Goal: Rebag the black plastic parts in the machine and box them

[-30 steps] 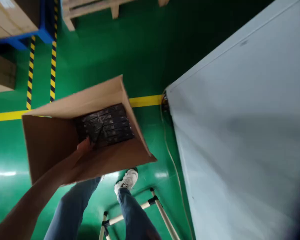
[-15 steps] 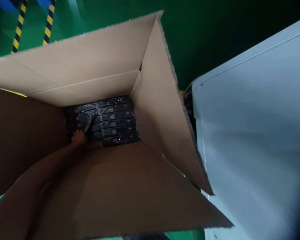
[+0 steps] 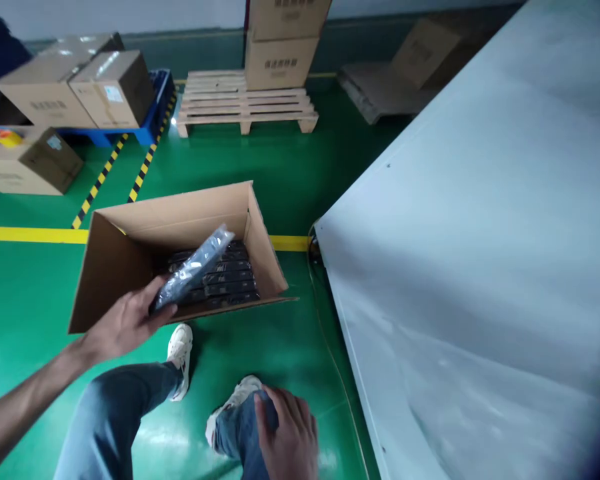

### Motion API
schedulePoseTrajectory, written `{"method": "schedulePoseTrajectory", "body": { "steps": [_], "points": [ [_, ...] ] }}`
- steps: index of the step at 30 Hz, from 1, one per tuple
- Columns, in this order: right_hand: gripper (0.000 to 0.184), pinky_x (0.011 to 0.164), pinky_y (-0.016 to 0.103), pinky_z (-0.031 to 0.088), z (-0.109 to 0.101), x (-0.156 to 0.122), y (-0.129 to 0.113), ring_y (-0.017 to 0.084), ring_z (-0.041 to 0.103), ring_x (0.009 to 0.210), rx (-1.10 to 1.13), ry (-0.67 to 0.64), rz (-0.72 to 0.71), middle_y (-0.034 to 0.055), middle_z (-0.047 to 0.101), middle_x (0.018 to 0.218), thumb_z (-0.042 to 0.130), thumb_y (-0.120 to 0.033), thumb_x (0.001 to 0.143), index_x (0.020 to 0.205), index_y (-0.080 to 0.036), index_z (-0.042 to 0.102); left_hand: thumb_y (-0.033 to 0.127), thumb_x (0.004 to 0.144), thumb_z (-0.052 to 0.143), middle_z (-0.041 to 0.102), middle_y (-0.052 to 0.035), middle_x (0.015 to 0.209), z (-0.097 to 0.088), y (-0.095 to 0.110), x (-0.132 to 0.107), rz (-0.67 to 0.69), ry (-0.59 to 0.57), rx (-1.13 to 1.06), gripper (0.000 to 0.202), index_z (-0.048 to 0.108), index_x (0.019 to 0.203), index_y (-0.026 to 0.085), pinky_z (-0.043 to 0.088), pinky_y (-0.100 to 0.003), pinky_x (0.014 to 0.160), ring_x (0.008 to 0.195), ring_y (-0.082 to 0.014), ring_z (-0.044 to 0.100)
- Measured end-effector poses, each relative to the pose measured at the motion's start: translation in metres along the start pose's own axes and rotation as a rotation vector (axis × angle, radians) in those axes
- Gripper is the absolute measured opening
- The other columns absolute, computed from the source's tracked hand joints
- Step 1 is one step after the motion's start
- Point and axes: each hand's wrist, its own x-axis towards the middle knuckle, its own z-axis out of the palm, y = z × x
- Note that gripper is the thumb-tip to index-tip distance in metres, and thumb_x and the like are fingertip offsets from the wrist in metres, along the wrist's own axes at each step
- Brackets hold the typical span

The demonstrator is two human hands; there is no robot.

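My left hand (image 3: 130, 317) is closed on one end of a flat dark pack in clear plastic (image 3: 193, 267), held tilted above the open cardboard box (image 3: 180, 210). What is inside the plastic cannot be made out. Several similar dark wrapped packs (image 3: 230, 277) lie in a row at the bottom of the box, whose flaps stand up. Over my right knee and shoe, my right hand (image 3: 290, 437) is open and holds nothing, its fingers stretched forward.
To the right stands a large pale panel (image 3: 430, 233), with a cable (image 3: 330, 347) on the green floor beside it. Behind the box are a wooden pallet (image 3: 245, 103) with stacked cartons (image 3: 283, 60), and a blue pallet (image 3: 155, 110) bearing cartons.
My left hand has come up from deep inside the box with a wrapped pack in it. The view has drawn back, and my right hand now shows.
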Motion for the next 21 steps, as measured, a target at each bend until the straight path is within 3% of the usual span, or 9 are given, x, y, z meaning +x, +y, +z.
{"method": "schedulePoseTrajectory", "body": {
  "steps": [3, 6, 10, 13, 15, 18, 21],
  "points": [
    [0.036, 0.076, 0.036, 0.061, -0.013, 0.007, -0.046, 0.024, 0.077, 0.088, 0.475, -0.085, 0.085, 0.0076, 0.082, 0.099, 0.055, -0.049, 0.103, 0.126, -0.027, 0.073, 0.056, 0.098, 0.056, 0.078, -0.0082, 0.124, 0.028, 0.018, -0.088, 0.056, -0.052, -0.175, 0.049, 0.063, 0.138, 0.028, 0.058, -0.033, 0.092, 0.109, -0.0292, 0.075],
    [0.050, 0.083, 0.036, 0.064, -0.032, -0.003, -0.104, 0.023, 0.076, 0.098, 0.881, -0.095, 0.110, 0.0098, 0.077, 0.120, 0.059, -0.052, 0.101, 0.147, -0.030, 0.057, 0.050, 0.100, 0.058, 0.075, -0.0089, 0.133, 0.071, 0.023, -0.161, 0.097, -0.020, -0.270, 0.046, 0.062, 0.141, 0.029, 0.059, -0.035, 0.100, 0.118, -0.0283, 0.073],
    [0.050, 0.091, 0.040, 0.063, -0.056, -0.032, -0.157, 0.026, 0.074, 0.107, 1.097, -0.063, 0.195, 0.0125, 0.074, 0.126, 0.070, -0.053, 0.095, 0.139, -0.029, 0.060, 0.044, 0.100, 0.059, 0.066, -0.0133, 0.145, 0.119, 0.027, -0.231, 0.123, 0.105, -0.267, 0.056, 0.051, 0.154, 0.030, 0.056, -0.047, 0.110, 0.131, -0.0316, 0.066],
    [0.051, 0.100, 0.043, 0.061, -0.070, -0.054, -0.167, 0.028, 0.072, 0.115, 1.148, -0.098, 0.315, 0.0126, 0.075, 0.127, 0.065, -0.058, 0.096, 0.138, -0.027, 0.063, 0.049, 0.094, 0.069, 0.065, -0.0159, 0.145, 0.131, 0.029, -0.262, 0.006, 0.156, -0.377, 0.079, 0.038, 0.163, 0.027, 0.057, -0.053, 0.108, 0.129, -0.0349, 0.067],
    [0.053, 0.101, 0.045, 0.061, -0.079, -0.067, -0.167, 0.029, 0.072, 0.117, 1.220, -0.127, 0.417, 0.0112, 0.076, 0.126, 0.057, -0.062, 0.098, 0.138, -0.027, 0.065, 0.054, 0.094, 0.068, 0.069, -0.0140, 0.139, 0.124, 0.034, -0.272, -0.075, 0.016, -0.586, 0.082, 0.036, 0.164, 0.026, 0.058, -0.049, 0.107, 0.122, -0.0322, 0.070],
    [0.054, 0.089, 0.044, 0.064, -0.088, -0.082, -0.168, 0.029, 0.076, 0.105, 1.328, -0.151, 0.526, 0.0088, 0.078, 0.122, 0.050, -0.064, 0.100, 0.133, -0.027, 0.070, 0.058, 0.098, 0.061, 0.073, -0.0101, 0.136, 0.106, 0.047, -0.277, -0.132, -0.277, -0.880, 0.062, 0.058, 0.150, 0.026, 0.056, -0.040, 0.108, 0.120, -0.0281, 0.070],
    [0.051, 0.086, 0.043, 0.065, -0.091, -0.092, -0.166, 0.028, 0.077, 0.102, 1.319, -0.071, 0.466, 0.0075, 0.079, 0.122, 0.052, -0.062, 0.100, 0.133, -0.028, 0.072, 0.065, 0.095, 0.062, 0.074, -0.0085, 0.134, 0.101, 0.061, -0.282, -0.195, -0.365, -1.013, 0.057, 0.073, 0.133, 0.024, 0.055, -0.036, 0.107, 0.126, -0.0301, 0.066]
  ]
}}
